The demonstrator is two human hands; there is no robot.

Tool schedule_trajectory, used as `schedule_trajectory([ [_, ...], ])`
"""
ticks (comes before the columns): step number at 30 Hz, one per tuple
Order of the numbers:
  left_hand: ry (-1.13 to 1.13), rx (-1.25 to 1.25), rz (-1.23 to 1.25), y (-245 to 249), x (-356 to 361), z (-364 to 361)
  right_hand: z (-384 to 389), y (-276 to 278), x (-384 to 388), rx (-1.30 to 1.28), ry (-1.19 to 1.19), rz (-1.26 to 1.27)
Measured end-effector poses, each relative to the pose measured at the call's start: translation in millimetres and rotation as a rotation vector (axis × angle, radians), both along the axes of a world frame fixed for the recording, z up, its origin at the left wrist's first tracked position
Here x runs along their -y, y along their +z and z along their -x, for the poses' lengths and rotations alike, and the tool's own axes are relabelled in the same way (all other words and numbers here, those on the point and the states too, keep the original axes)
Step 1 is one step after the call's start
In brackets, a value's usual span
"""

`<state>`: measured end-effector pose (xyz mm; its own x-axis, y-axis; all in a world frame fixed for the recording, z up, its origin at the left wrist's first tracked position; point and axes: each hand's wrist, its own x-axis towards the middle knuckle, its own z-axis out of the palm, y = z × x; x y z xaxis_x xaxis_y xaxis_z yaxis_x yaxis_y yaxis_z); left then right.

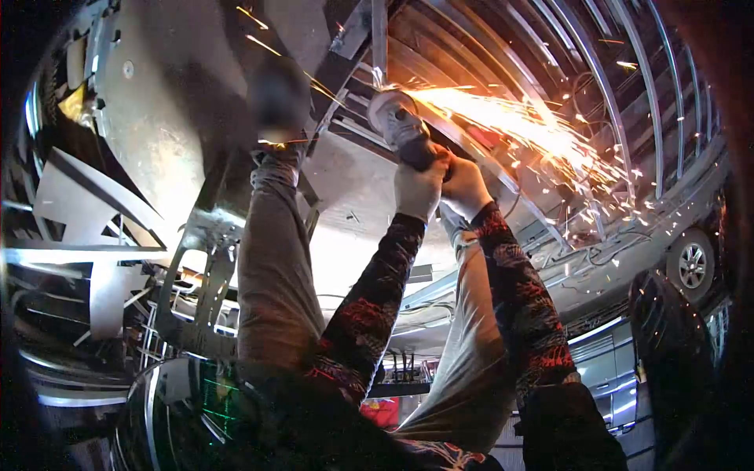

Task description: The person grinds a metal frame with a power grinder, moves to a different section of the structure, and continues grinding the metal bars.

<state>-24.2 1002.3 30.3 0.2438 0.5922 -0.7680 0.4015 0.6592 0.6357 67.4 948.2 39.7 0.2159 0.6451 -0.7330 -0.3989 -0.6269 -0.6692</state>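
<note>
An angle grinder (404,129) is gripped in both of my hands, its head pointing away from me. My left hand (416,191) is wrapped round the body on the left side. Close against it, my right hand (468,188) is closed round the body from the right. The disc end meets a metal bar (378,47) of a frame, and a bright stream of sparks (503,114) flies off to the right. Glare and the guard hide the exact contact spot. Patterned dark sleeves cover both forearms.
My left leg (275,259) and right leg (463,337) stand either side of the work. Curved metal ribs (620,86) rise at the upper right. A vehicle wheel (692,263) is at the far right. Sheet-metal offcuts (86,204) lie left. A cable (620,251) runs along the floor.
</note>
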Motion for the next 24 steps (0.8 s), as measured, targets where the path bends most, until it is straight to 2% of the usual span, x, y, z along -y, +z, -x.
schedule_trajectory([
  [2, 0.131, 0.058, 0.130, 0.2, -13.7, -4.5, -4.4, -13.7, -2.6, 0.066, 0.140, 0.052],
  [3, 0.082, 0.012, 0.028, -9.0, -15.3, -3.1, -7.5, -11.7, -11.3, -0.046, 0.069, 0.011],
  [4, -0.126, -0.063, -0.134, -16.0, -17.9, 0.8, -12.4, -10.5, -20.5, 0.091, 0.251, 0.055],
  [6, -0.223, -0.040, -0.418, -17.4, -16.5, 0.2, -7.0, -11.1, -13.6, -0.050, 0.051, -0.031],
  [8, -0.084, -0.006, -0.052, 0.6, -10.1, -5.3, -4.3, -3.0, -4.5, -0.025, -0.014, -0.018],
  [9, 0.025, -0.046, -0.007, -6.8, 5.0, -3.9, -5.5, 1.9, 1.0, 0.005, 0.026, -0.009],
  [10, 0.026, -0.043, -0.011, -12.6, 5.2, -1.9, -8.2, -1.5, 1.7, 0.008, 0.026, -0.013],
  [11, -0.045, -0.055, -0.142, -18.9, 7.1, 0.3, -12.9, -0.2, -1.9, 0.034, 0.111, 0.011],
  [13, 0.003, -0.071, -0.012, 12.6, -23.6, -16.3, -15.5, -4.6, -6.4, 0.068, 0.214, 0.022],
  [14, -0.121, 0.018, -0.167, -13.0, -17.4, -6.1, -17.7, -3.1, -13.7, 0.129, 0.259, 0.083],
  [17, -0.196, 0.023, -0.340, -16.7, -7.5, -2.9, -8.3, -3.6, -9.5, 0.010, 0.073, 0.031],
  [18, -0.129, -0.039, -0.194, -13.4, 0.9, -0.3, -5.1, 0.4, -5.9, -0.042, 0.025, 0.029],
  [19, -0.057, -0.100, -0.050, -11.8, 8.2, 0.9, -7.9, 6.8, 0.7, 0.061, 0.113, 0.059],
  [22, -0.169, -0.055, -0.111, 5.6, -9.3, -2.9, -5.8, -6.5, 8.7, 0.000, 0.124, 0.001],
  [23, -0.188, -0.110, -0.066, -13.1, -5.4, 5.5, -3.7, -7.5, 0.6, -0.024, 0.078, 0.009],
  [24, -0.106, -0.045, -0.046, -7.9, -14.4, -0.4, -6.7, -4.9, -10.8, -0.050, 0.035, 0.017],
])
